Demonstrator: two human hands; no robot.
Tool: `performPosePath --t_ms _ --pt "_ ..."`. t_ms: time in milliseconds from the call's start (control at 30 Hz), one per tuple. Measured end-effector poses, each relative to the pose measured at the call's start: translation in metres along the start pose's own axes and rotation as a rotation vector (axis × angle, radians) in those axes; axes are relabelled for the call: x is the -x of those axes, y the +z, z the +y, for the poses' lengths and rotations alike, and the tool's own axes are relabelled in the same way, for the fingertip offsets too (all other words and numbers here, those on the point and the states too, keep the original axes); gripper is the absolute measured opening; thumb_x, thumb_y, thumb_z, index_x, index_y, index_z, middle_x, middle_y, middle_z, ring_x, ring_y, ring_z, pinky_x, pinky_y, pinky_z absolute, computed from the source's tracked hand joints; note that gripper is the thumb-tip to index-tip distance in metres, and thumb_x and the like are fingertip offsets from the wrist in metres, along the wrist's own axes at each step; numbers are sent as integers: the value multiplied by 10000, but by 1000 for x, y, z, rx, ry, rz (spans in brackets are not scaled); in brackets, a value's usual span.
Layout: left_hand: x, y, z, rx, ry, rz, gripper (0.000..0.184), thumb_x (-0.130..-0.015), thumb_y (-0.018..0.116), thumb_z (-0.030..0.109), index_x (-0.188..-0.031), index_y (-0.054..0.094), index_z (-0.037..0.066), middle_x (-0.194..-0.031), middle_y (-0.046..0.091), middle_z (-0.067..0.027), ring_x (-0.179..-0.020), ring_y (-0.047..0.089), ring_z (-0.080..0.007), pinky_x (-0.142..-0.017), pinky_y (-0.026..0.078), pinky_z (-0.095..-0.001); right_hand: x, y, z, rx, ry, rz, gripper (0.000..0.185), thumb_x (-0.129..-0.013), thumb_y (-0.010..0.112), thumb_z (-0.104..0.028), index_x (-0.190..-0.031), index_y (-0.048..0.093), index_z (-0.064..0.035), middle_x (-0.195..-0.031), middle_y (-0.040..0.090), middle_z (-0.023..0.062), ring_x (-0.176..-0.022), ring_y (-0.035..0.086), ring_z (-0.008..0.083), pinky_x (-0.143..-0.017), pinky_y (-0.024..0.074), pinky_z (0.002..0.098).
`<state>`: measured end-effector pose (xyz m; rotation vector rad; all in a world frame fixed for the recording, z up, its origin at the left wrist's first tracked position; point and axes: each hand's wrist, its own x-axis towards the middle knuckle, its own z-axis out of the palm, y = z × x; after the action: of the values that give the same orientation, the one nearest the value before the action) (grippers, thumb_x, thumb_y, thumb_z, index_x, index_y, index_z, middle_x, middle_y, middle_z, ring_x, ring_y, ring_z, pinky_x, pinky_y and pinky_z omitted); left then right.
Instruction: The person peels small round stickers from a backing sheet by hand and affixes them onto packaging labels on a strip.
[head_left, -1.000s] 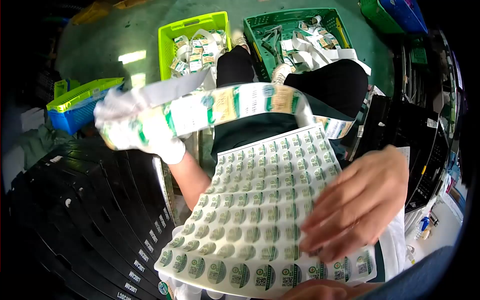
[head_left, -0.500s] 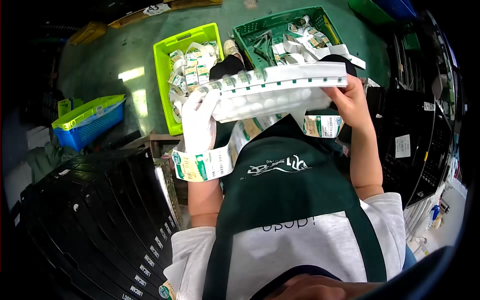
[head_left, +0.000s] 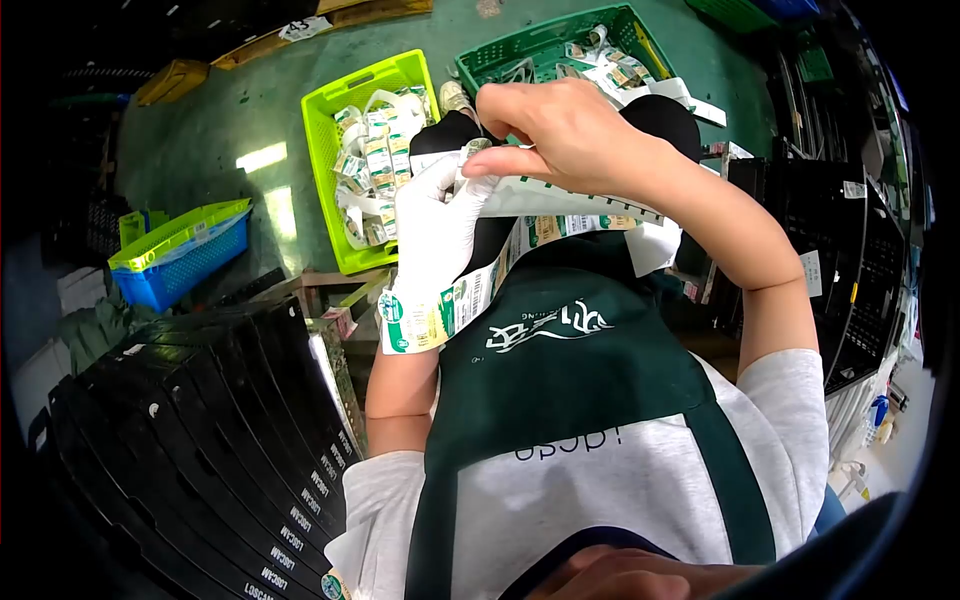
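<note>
My left hand [head_left: 435,225], in a white glove, is closed on the left end of a sticker sheet [head_left: 560,200], which is folded or rolled and seen nearly edge-on. A long strip of printed labels [head_left: 465,300] lies around the left wrist and runs right, behind the sheet, to a pale loop near its right end. My bare right hand [head_left: 560,130] reaches across above the sheet. Its thumb and bent forefinger are at a small round sticker [head_left: 476,148], right beside the gloved fingertips. The other right fingers are curled and partly hidden.
On the floor ahead stand a lime crate [head_left: 318,150] and a green crate [head_left: 530,45], both with label strips inside. Farther left is a blue basket [head_left: 190,268] with a lime one on it. Black folded crates [head_left: 200,430] stand near left, black crates [head_left: 790,230] at right.
The sheet, first spread over my lap, was lifted and is now seen edge-on. My right hand has left its right end and crossed to the left end, by my gloved hand.
</note>
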<state>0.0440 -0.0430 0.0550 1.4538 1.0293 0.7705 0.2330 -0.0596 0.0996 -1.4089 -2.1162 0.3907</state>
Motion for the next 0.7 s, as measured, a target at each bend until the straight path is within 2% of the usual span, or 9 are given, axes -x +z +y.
performPosePath --t_ms 200,233,300,333,433,500,533,567,700 --pt "-2 -13 -27 -53 0 -124 155 -784 743 79 -835 642 -27 -775 638 -8 -675 524 -48 -610 432 -216 -3 10 10 -200 -206 77 272 -883 644 -203 -735 522 -11 -615 486 129 -545 495 302 -493 399 365" --pt "-1 -15 -27 -17 5 -131 154 -795 734 87 -846 646 -28 -777 640 -12 -681 534 -53 -618 436 -215 -2 5 20 -241 -152 152 219 -915 609 -195 -787 574 -21 -624 511 87 -535 515 211 -496 408 332" --pt "3 -18 -28 56 13 -145 156 -819 716 104 -869 654 -30 -781 645 -20 -691 554 -63 -634 445 -212 -2 -16 38 -573 205 477 307 -955 539 -318 -810 594 -53 -635 545 22 -514 514 153 -487 441 305" --pt "5 -18 -28 47 49 -127 165 -830 703 117 -884 658 -33 -797 651 -31 -708 569 -76 -648 454 -219 -5 -37 62 -970 54 219 165 -908 590 -192 -1002 558 -61 -850 554 42 -685 551 123 -566 443 250" --pt "6 -17 -30 20 163 -75 208 -864 664 157 -929 670 -40 -846 668 -64 -758 613 -113 -690 479 -241 12 -42 41 -738 448 231 342 -954 530 -379 -966 575 -40 -810 572 6 -627 535 84 -539 456 266" --pt "4 -16 -20 -67 212 -81 152 -852 640 102 -911 683 -32 -865 674 -73 -770 621 -122 -695 484 -246 23 -30 36 -749 323 -12 339 -973 496 -320 -1149 470 -31 -981 599 83 -780 582 108 -660 488 258" --pt "4 -15 -23 -64 186 -45 138 -847 624 72 -914 686 -31 -865 676 -72 -771 621 -120 -695 483 -245 28 -28 27 -725 265 -122 392 -955 535 -299 -1204 424 -17 -1110 571 126 -940 583 153 -764 501 288" --pt "5 -14 -25 -64 157 -8 132 -841 609 42 -918 688 -30 -864 678 -70 -772 621 -117 -695 483 -243 34 -27 19 -646 232 -199 456 -915 597 -226 -1254 381 -11 -1151 559 151 -1021 575 206 -833 504 328" --pt "6 -14 -26 -1 40 50 162 -824 567 -22 -932 686 -36 -872 684 -68 -780 621 -111 -697 482 -240 42 -18 9 -639 180 -205 561 -833 598 26 -1316 316 -13 -1120 578 133 -970 599 234 -840 517 349"
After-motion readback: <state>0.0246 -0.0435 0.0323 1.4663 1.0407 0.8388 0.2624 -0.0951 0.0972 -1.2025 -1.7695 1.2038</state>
